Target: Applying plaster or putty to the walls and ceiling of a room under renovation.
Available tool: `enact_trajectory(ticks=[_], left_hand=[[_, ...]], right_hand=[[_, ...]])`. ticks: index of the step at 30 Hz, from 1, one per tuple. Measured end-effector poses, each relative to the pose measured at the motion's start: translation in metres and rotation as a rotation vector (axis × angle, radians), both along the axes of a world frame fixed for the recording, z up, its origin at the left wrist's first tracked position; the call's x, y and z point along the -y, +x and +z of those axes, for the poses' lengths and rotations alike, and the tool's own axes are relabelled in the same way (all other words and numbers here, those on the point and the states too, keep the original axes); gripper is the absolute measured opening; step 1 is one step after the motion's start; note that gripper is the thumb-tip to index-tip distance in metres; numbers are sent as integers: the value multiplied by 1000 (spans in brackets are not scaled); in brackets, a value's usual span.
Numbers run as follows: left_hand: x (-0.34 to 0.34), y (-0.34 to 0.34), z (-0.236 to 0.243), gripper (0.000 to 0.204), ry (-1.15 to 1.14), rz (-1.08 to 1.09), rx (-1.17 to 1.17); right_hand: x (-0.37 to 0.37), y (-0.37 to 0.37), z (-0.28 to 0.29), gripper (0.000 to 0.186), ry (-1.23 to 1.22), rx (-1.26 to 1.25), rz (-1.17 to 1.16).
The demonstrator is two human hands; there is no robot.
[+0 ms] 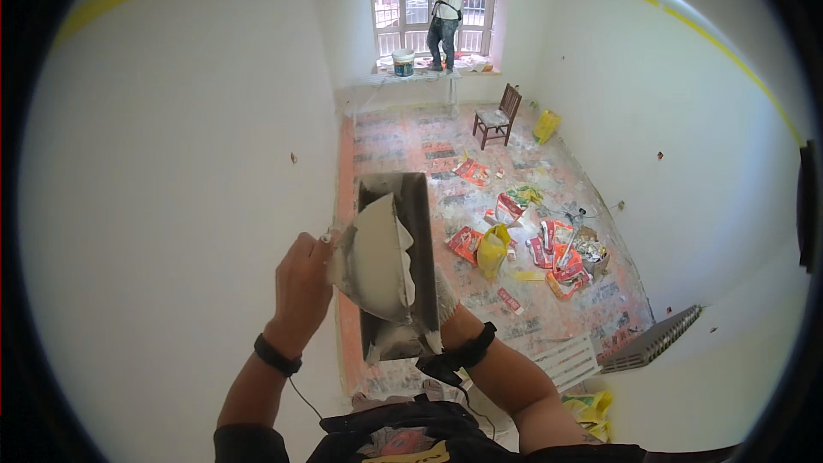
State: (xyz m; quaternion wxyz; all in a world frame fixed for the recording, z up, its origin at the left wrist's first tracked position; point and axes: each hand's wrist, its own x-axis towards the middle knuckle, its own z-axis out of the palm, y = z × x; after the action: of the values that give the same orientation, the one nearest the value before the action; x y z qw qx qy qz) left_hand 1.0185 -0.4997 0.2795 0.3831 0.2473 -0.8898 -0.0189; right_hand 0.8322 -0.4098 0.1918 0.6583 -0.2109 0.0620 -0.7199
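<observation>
My left hand (302, 285) is closed around a putty knife (375, 253), its broad blade loaded with smooth off-white putty. The blade lies over the long rectangular mud pan (417, 231), whose dark metal walls are smeared with putty. More putty clings at the pan's near end. Reaching under the pan from the right, my right hand (446, 298) supports it and looks whitened or gloved. The pan hides most of its fingers. Both wrists carry black bands with thin cables.
A person (445, 13) stands on a platform (399, 80) by the window, beside a bucket (403, 63). A wooden chair (497, 116), torn red bags (561, 257), a yellow bag (493, 250) and a white slatted panel (557, 369) occupy the stained floor. White walls rise on both sides.
</observation>
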Motion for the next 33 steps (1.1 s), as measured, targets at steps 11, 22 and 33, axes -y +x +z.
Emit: enact_trajectory(ticks=[11,22,33], left_hand=[[-15,55,17,22,1092,157,39],[-28,97,19,33,1374,-273,44],[14,225,29,29,1324,60,-149]], right_hand=[[8,-108,80,40,-255,-148,-422],[29,-15,60,48,-373,-61,-105],[88,39,144,14,389,-1417,-461]])
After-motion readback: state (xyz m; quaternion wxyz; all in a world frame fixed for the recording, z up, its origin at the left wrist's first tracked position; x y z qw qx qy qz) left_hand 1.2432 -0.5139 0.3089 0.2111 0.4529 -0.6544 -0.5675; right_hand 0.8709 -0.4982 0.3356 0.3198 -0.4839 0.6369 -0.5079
